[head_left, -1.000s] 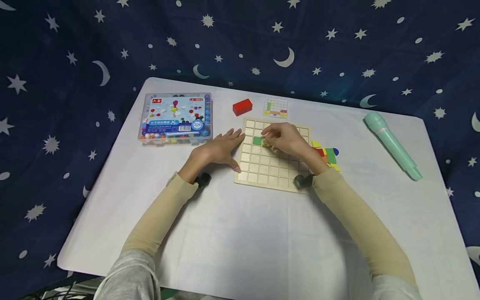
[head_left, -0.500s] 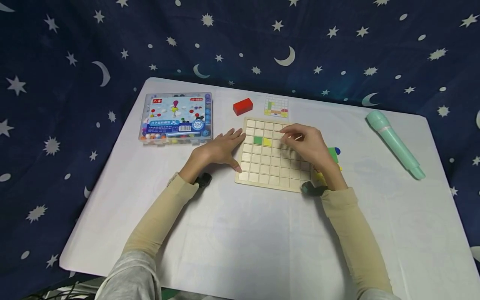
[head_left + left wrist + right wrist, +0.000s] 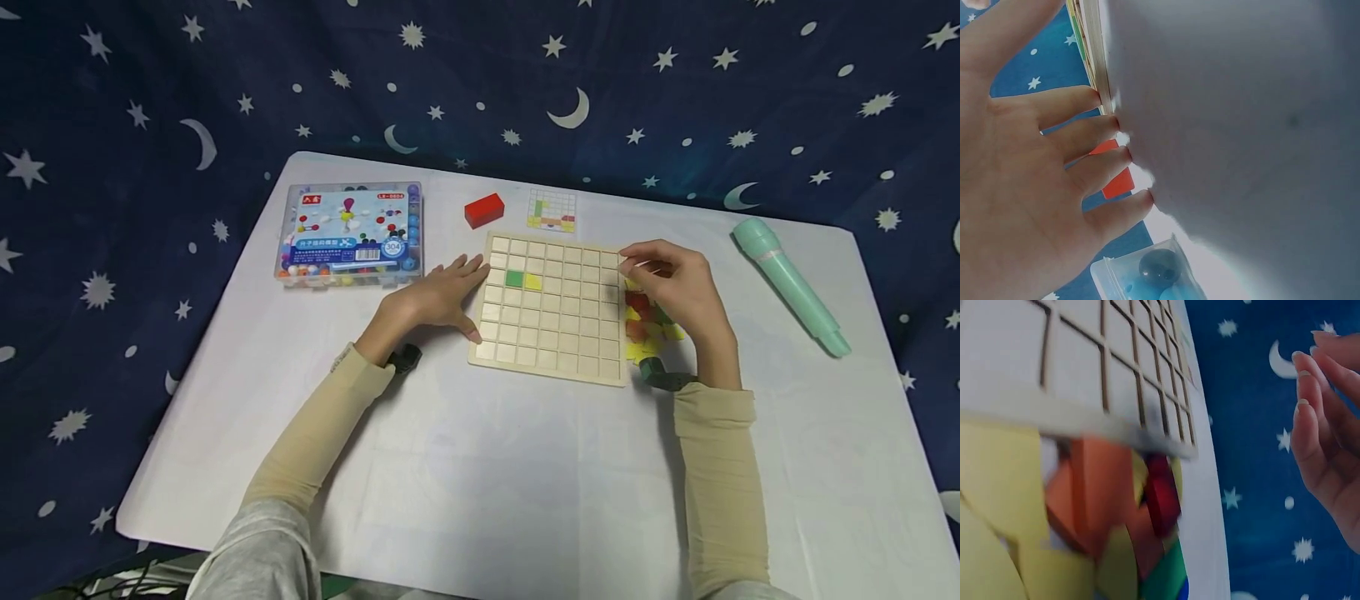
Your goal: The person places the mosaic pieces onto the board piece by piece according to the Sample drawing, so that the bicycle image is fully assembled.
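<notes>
One green tile (image 3: 513, 278) and one yellow tile (image 3: 533, 282), likely light, stiff, best pinched edgewise, lay toward the far left corner of one board (image 3: 551, 333). Loose tiles (image 3: 637, 331), too jumbled to count, flanked its right edge near the relaxed, seemingly empty right hand (image 3: 678, 282); the left hand (image 3: 435, 297) spread against its left edge.

White table (image 3: 480, 483) | grid board (image 3: 551, 329) | loose tiles (image 3: 637, 331) | plastic box (image 3: 348, 235) | red block (image 3: 484, 211) | card (image 3: 552, 210) | microphone (image 3: 791, 287)

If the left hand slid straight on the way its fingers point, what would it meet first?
Most likely the wooden grid board; the left hand lies right at its left edge, though exact contact is hard to judge.
</notes>
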Tool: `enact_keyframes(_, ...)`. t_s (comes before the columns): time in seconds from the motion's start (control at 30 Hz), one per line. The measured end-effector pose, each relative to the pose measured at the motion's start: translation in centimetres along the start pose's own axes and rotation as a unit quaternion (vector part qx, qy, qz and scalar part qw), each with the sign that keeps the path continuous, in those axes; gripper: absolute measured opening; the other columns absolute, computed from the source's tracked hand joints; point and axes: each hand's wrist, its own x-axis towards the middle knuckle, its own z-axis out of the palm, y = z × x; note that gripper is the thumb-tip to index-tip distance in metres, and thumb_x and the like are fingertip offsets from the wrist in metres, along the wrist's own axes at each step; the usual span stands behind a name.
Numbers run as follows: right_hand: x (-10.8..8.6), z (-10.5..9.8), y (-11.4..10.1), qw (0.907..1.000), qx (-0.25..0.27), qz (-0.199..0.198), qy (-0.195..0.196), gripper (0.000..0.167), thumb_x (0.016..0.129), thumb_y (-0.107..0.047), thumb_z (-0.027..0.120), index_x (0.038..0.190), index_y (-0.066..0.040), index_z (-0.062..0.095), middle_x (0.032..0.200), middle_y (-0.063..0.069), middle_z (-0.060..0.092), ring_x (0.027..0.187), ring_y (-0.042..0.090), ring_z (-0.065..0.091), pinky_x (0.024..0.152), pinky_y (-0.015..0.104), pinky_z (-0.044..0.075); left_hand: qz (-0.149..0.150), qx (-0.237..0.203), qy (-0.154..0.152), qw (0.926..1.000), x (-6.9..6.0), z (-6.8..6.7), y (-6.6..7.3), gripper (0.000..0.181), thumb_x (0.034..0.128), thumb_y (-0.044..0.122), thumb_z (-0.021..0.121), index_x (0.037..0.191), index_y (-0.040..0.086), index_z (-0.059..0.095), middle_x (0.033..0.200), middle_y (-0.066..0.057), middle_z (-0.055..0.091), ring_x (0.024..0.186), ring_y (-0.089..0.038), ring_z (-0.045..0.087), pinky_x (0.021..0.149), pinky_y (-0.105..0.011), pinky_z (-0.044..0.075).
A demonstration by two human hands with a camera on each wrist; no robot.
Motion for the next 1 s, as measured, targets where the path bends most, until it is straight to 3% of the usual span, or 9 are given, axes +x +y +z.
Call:
enact_keyframes(0.33, 0.5, -1.8, 3.1, 0.9993, -0.003, 0.036, -0.005, 0.034, 0.101, -0.026, 0.066, 0.13, -0.009, 0.069, 0.121, 0.01, 0.069, 0.09, 0.016, 0.061, 0.075, 0.021, 0.053, -0.008, 0.005, 0.0, 1.0, -0.2, -0.1, -0.4, 0.12, 0.0777, 0.04, 0.09, 0.166, 0.012, 0.013, 0.175, -0.006, 0.0, 0.162, -0.028, -0.005, 0.131, -0.05, 0.003)
enact_keyframes(0.5, 1.0, -2.3, 4.9, 0.9979, -0.005, 0.059, -0.025, 0.036, 0.1, -0.021, 0.065, 0.134, -0.009, 0.066, 0.126, 0.013, 0.067, 0.094, 0.022, 0.061, 0.078, 0.022, 0.053, -0.006, 0.007, 0.003, 1.0, -0.4, -0.2, -0.7, 0.12, 0.0782, 0.04, 0.09, 0.166, 0.011, 0.013, 0.175, -0.007, 0.0, 0.162, -0.028, -0.005, 0.131, -0.05, 0.004)
enact_keyframes(0.73, 1.0, -3.3, 7.7, 0.9913, -0.005, 0.115, -0.064, 0.039, 0.098, -0.024, 0.069, 0.135, -0.009, 0.065, 0.13, 0.013, 0.066, 0.091, 0.016, 0.058, 0.075, 0.029, 0.046, -0.004, 0.002, 0.003, 1.0, -0.4, -0.1, -0.5, 0.12, 0.0778, 0.039, 0.09, 0.166, 0.011, 0.014, 0.175, -0.007, 0.0, 0.162, -0.028, -0.005, 0.131, -0.049, 0.003)
enact_keyframes(1.0, 0.7, -3.9, 9.7, 0.9854, -0.03, 0.141, -0.091, 0.044, 0.095, -0.025, 0.075, 0.135, -0.011, 0.065, 0.107, 0.001, 0.061, 0.095, 0.024, 0.048, 0.072, 0.028, 0.044, -0.002, 0.0, -0.001, 1.0, 0.0, 0.0, 0.1, 0.12, 0.078, 0.039, 0.09, 0.166, 0.011, 0.013, 0.175, -0.007, 0.0, 0.162, -0.028, -0.005, 0.131, -0.049, 0.003)
